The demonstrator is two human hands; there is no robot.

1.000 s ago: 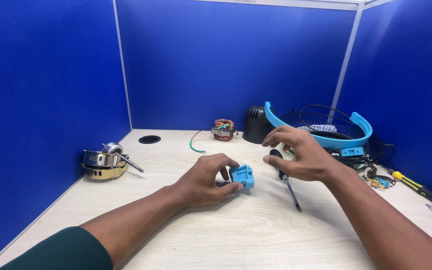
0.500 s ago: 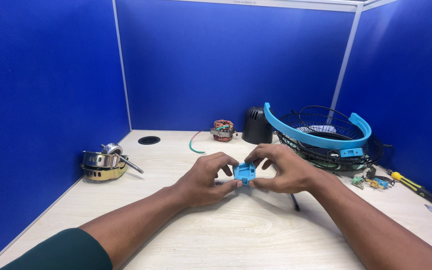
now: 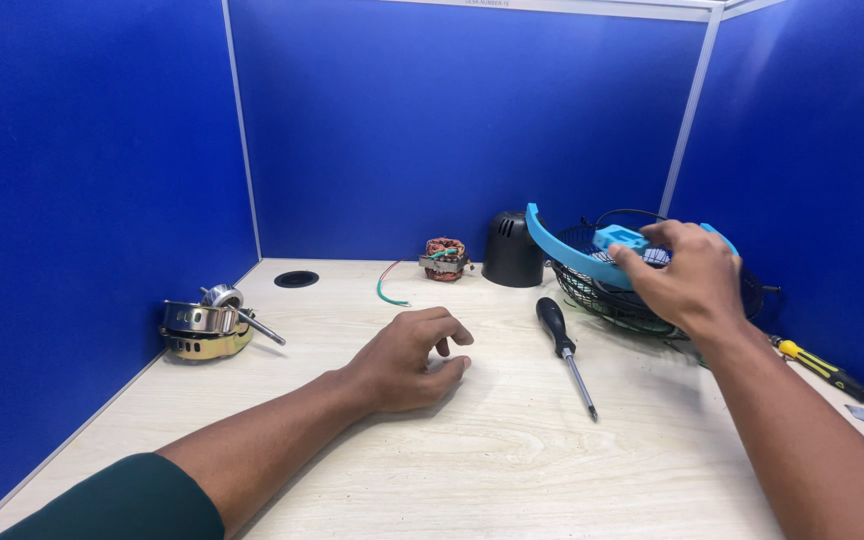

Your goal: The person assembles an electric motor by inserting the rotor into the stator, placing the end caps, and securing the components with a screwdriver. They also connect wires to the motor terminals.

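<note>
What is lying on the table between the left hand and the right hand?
In the head view, a black-handled screwdriver lies on the table between the left hand and the right hand, which holds a small blue part.

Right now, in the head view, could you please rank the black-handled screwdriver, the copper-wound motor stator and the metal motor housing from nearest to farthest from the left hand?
From the left hand:
1. Black-handled screwdriver, just to its right.
2. Copper-wound motor stator, behind it, near the back wall.
3. Metal motor housing, far left by the partition.

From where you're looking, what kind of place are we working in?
Probably a partitioned workbench booth for fan repair or assembly: blue divider walls round a pale wooden desk, a black-handled screwdriver, a copper-wound motor stator and a wire fan guard.
</note>
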